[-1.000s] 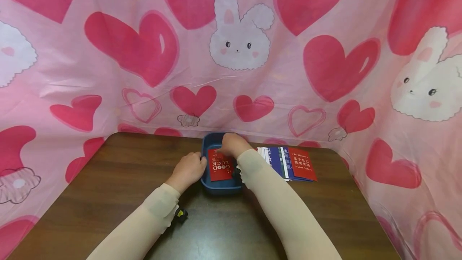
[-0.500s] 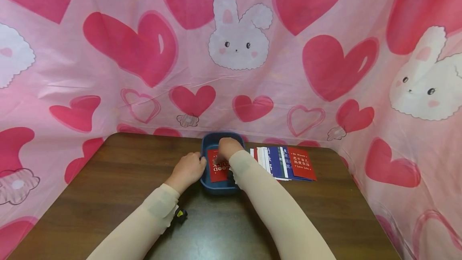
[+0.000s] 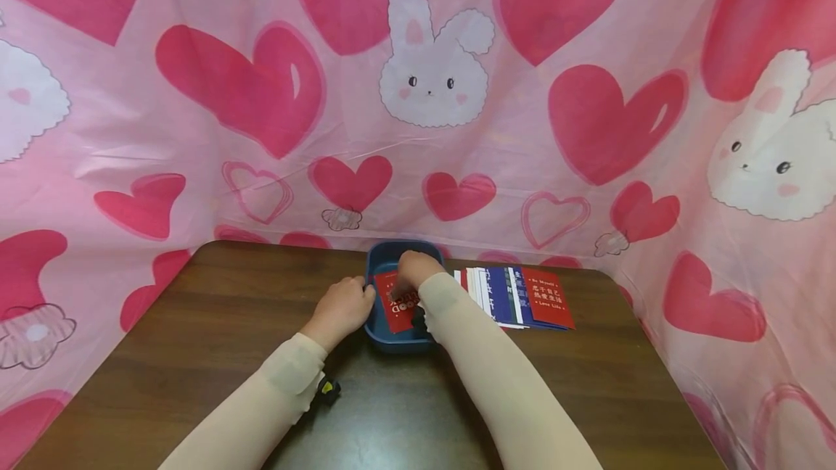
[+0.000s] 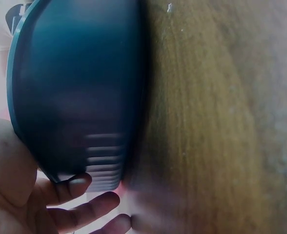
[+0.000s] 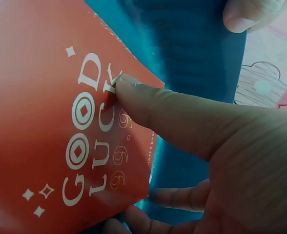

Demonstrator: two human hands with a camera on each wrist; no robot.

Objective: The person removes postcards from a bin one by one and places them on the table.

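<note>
My left hand (image 3: 341, 307) grips the left side of a blue plastic bin (image 3: 400, 346). In the left wrist view, fingers curl against the bin's ribbed outer wall (image 4: 80, 73); the right wrist view shows the thumb (image 5: 241, 22) over the rim. Inside the bin is a red card (image 3: 396, 316) printed "GOOD LUCK". My right hand (image 3: 418, 270) reaches into the bin and pinches this card, thumb on its printed face and fingers at its edge and underside. The card lies slightly turned, partly covered by the right hand.
Right of the bin, a fanned row of cards (image 3: 499, 296), white, blue and red, lies on the brown wooden table (image 3: 261, 310). A red card (image 3: 547, 289) tops its right end. A pink heart-and-rabbit curtain (image 3: 353, 122) closes off the back and sides.
My right hand has shifted slightly left and down within the bin, and the red card has turned a little under it. The left hand has stayed on the bin.
</note>
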